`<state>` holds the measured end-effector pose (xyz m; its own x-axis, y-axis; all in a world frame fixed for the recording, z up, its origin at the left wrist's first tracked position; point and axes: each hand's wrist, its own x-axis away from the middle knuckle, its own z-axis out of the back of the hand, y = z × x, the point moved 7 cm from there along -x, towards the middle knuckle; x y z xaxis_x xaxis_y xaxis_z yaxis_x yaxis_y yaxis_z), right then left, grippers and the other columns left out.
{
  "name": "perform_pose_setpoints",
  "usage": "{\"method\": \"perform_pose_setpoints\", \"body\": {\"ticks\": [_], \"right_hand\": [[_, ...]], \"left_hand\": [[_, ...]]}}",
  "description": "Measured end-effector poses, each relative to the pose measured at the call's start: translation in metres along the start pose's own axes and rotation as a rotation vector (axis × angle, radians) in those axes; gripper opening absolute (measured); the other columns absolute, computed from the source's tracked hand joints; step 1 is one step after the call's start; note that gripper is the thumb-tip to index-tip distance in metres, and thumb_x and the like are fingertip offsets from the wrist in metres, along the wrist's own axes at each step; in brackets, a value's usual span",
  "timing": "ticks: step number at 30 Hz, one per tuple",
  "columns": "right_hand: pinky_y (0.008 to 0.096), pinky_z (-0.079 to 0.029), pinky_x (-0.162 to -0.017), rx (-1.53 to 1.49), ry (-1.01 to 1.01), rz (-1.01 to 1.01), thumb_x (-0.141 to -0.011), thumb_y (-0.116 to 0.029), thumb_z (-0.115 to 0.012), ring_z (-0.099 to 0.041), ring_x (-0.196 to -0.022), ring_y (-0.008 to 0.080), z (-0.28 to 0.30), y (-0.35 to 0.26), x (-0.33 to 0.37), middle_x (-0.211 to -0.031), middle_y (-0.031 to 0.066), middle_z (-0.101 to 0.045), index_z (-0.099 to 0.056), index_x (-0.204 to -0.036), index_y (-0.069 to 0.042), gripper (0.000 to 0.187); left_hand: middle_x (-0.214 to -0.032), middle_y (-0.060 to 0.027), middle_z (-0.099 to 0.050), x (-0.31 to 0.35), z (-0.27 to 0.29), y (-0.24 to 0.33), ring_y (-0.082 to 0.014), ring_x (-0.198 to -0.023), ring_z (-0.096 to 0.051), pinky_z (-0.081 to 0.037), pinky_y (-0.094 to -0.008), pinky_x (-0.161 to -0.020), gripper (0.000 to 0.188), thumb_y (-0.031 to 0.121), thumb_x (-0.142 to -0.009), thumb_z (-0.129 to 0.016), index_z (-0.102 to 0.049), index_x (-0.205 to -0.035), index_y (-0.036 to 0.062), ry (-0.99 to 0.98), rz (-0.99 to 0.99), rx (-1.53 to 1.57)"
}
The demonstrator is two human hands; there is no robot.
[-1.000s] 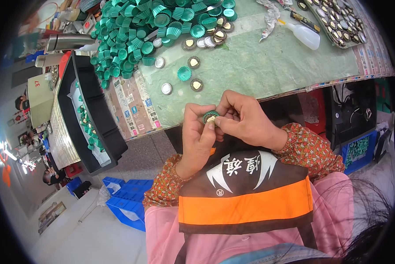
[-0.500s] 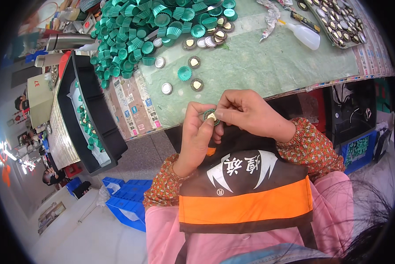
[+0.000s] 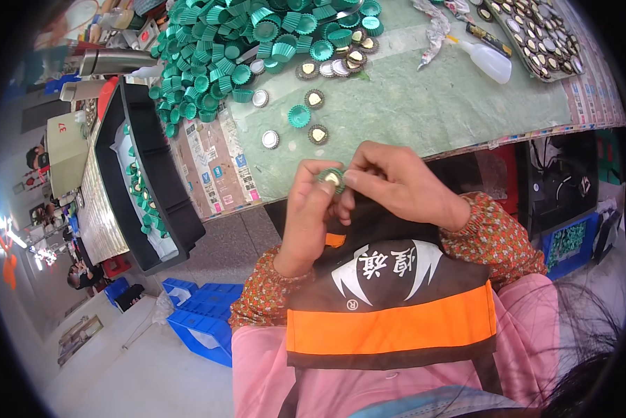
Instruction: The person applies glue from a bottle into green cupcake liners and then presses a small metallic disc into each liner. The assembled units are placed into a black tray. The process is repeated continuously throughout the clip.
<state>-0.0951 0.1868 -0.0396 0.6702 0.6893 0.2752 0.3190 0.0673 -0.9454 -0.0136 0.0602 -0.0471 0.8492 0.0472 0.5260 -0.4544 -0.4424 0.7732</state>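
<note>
My left hand and my right hand meet just below the table's near edge, both pinching one small green fluted cap with a shiny metal disc inside it. The fingertips of both hands cover most of its rim. Ahead on the green mat lie a few loose caps and discs: a green cap, a gold-centred disc and a silver disc. A big heap of green fluted caps covers the table's far left.
A black tray holding some green caps stands at the table's left end. A white squeeze bottle and a tray of finished discs lie at the far right. Blue crates sit on the floor to the left.
Both hands stayed together on the cap; the fingers shifted slightly around it and the disc's shiny face now shows between them.
</note>
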Motion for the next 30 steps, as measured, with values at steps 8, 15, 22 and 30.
{"method": "perform_pose_setpoints", "body": {"ticks": [8,15,22,30], "right_hand": [[0.0296,-0.047,-0.07,0.781,0.772,0.454,-0.094,-0.009,-0.066,-0.057,-0.078,0.0159,0.124,-0.08,0.031,-0.088,0.0071,-0.063,-0.065,-0.103,-0.001,0.013],[0.0461,-0.041,-0.1,1.49,0.865,0.442,-0.089,-0.019,-0.068,-0.054,-0.113,0.0345,0.165,-0.072,0.027,-0.122,0.0134,-0.061,-0.062,-0.131,-0.01,0.043],[0.0461,-0.044,-0.099,1.532,0.921,0.432,-0.087,-0.011,-0.064,-0.055,-0.113,0.0356,0.184,-0.061,0.021,-0.121,0.0139,-0.062,-0.061,-0.13,-0.008,0.043],[0.0392,-0.05,-0.083,1.318,0.933,0.496,-0.089,-0.011,-0.064,-0.063,-0.099,0.0275,0.195,-0.064,0.035,-0.107,0.0131,-0.067,-0.063,-0.12,-0.004,0.032]], "left_hand": [[-0.125,-0.0127,-0.066,0.044,0.142,0.123,-0.0163,-0.091,-0.064,-0.057,-0.0308,-0.081,0.037,0.024,-0.106,-0.051,-0.05,-0.138,0.0047,0.125,-0.662,0.399],[-0.135,-0.0124,-0.061,0.047,0.169,0.13,-0.0164,-0.095,-0.063,-0.058,-0.0333,-0.081,0.045,0.023,-0.107,-0.048,-0.042,-0.147,0.0012,0.025,-0.724,0.581],[-0.109,-0.0054,-0.064,-0.016,0.056,0.108,-0.0169,-0.084,-0.06,-0.049,-0.0319,-0.07,0.029,0.02,-0.097,-0.066,-0.063,-0.122,0.0064,0.347,-0.578,-0.916],[-0.101,-0.0083,-0.06,-0.051,0.004,0.1,-0.0312,-0.097,-0.056,-0.046,-0.0432,-0.082,0.017,0.013,-0.089,-0.068,-0.065,-0.106,0.0092,0.297,-0.724,-1.403]]}}
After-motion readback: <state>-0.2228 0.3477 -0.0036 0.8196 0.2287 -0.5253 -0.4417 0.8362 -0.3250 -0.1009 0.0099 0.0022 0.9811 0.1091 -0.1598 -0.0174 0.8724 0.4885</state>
